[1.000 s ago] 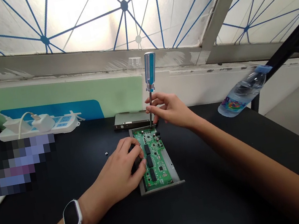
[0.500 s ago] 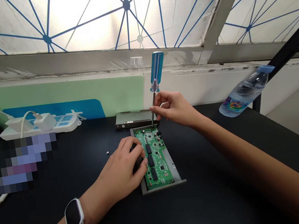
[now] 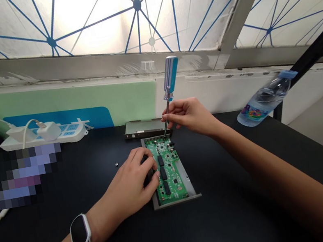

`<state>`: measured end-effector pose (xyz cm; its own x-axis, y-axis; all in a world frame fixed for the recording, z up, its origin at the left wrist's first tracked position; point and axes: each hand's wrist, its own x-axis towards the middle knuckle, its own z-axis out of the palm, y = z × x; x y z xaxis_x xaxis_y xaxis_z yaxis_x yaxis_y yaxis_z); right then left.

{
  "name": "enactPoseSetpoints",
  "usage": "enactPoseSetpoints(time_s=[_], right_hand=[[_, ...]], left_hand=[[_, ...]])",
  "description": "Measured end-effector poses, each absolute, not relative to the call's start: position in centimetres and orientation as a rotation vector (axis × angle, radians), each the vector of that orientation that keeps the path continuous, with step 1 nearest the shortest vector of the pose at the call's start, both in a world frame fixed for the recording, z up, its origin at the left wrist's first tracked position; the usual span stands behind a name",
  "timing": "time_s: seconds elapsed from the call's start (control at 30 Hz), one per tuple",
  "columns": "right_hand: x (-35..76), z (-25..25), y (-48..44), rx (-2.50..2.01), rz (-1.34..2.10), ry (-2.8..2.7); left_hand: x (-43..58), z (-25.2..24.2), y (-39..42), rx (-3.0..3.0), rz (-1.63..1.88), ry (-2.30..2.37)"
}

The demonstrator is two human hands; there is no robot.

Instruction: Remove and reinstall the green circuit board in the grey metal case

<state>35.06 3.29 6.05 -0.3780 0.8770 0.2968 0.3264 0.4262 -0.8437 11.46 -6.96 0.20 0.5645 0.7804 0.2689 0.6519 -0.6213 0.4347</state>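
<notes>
A green circuit board [image 3: 171, 177] lies in a shallow metal case [image 3: 187, 179] on the black table. My left hand [image 3: 136, 175] is closed on the case's left side, its fingertips curled over the edge onto the board. Between the thumb and fingers of my right hand [image 3: 190, 118] is the shaft of a screwdriver [image 3: 170, 77] with a blue and clear handle. The screwdriver leans slightly right, its tip down at the board's far edge. Whether the tip sits in a screw is too small to tell.
Behind the board lies a flat metal cover [image 3: 143, 126]. One small screw [image 3: 116, 164] rests left of my left hand. A white power strip [image 3: 72, 132] with plugs stands at the back left, and a water bottle [image 3: 266, 100] leans at the right.
The screwdriver's handle has turned about its axis, and the fingers of my right hand have shifted on the shaft. My left hand and the board stay in place.
</notes>
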Motion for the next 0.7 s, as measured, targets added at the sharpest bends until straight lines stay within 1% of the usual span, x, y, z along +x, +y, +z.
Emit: enactPoseSetpoints(time_s=[0.57,0.7], right_hand=[[34.77,5.29,3.54,-1.057,0.697,-1.837],[35.08,5.92,3.43,-1.060,0.821,-1.860]], left_hand=[[11.39,0.28,-6.92,2.519,0.643,1.186],[11.45,0.28,-6.89,2.522,0.645,1.181]])
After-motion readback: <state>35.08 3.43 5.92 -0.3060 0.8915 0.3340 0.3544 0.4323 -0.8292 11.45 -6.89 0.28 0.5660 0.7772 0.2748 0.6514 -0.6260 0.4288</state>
